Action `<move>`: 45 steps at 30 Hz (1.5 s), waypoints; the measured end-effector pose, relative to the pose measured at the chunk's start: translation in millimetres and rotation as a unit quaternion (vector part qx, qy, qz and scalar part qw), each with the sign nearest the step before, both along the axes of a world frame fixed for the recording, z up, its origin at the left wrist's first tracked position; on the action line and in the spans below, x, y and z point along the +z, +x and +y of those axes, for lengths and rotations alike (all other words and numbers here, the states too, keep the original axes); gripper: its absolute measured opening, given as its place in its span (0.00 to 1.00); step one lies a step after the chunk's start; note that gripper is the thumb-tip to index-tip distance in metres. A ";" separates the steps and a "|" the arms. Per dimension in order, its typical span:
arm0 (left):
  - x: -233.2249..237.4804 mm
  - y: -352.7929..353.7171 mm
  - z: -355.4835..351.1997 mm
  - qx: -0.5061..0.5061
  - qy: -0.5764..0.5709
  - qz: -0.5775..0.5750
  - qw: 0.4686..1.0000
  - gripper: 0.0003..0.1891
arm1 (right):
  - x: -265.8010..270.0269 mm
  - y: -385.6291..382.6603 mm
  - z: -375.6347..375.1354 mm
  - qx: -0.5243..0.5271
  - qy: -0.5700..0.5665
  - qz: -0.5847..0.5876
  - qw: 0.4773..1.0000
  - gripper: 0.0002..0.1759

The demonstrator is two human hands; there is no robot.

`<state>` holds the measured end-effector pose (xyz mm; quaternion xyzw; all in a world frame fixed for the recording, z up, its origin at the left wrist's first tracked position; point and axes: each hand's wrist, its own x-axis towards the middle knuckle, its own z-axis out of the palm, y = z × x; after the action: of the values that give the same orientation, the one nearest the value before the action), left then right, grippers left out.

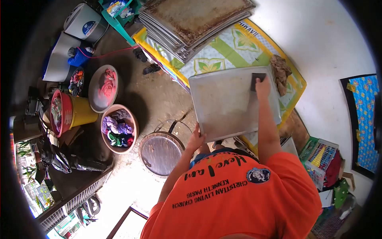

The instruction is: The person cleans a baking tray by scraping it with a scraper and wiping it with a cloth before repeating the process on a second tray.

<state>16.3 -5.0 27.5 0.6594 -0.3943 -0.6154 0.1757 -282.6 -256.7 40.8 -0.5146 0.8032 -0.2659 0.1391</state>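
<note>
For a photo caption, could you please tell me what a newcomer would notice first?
Probably the bright orange shirt, low in view. Then the large metal tray near the centre, the right hand holding a dark pad on it, the left hand at its edge. Beyond lies a brown-stained tray stack.

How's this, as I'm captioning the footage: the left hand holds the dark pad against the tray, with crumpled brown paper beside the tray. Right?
Wrong hand: the head view shows the right hand holding the dark pad against the tray; the left hand is at its near edge. Crumpled brown paper does lie beside it.
</note>
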 end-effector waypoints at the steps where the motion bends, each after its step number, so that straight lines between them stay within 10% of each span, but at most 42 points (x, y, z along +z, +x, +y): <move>1: -1.3 -0.7 1.8 0.011 -0.007 0.008 1.000 0.46 | 3.6 -10.7 2.7 -0.007 -0.009 0.014 1.000 0.22; 8: -9.6 -2.3 4.4 0.038 -0.021 0.035 0.998 0.46 | -9.4 82.2 68.9 0.215 0.118 0.002 0.970 0.27; 24: -19.2 -1.8 6.2 0.016 -0.050 -0.022 0.998 0.45 | 6.8 198.7 -23.8 0.323 0.025 0.135 0.936 0.26; 31: -13.8 -1.8 7.2 0.026 -0.039 -0.010 0.999 0.46 | 12.0 132.0 -44.2 0.238 0.071 0.140 0.959 0.27; 45: -13.7 -4.8 4.4 0.076 -0.025 0.064 0.995 0.45 | 13.0 169.7 60.6 0.405 0.070 0.093 0.907 0.28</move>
<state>11.5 -0.6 13.8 0.6422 -0.3461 -0.6313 0.2632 -112.8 -196.1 53.8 -0.8070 0.5516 -0.0807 0.1950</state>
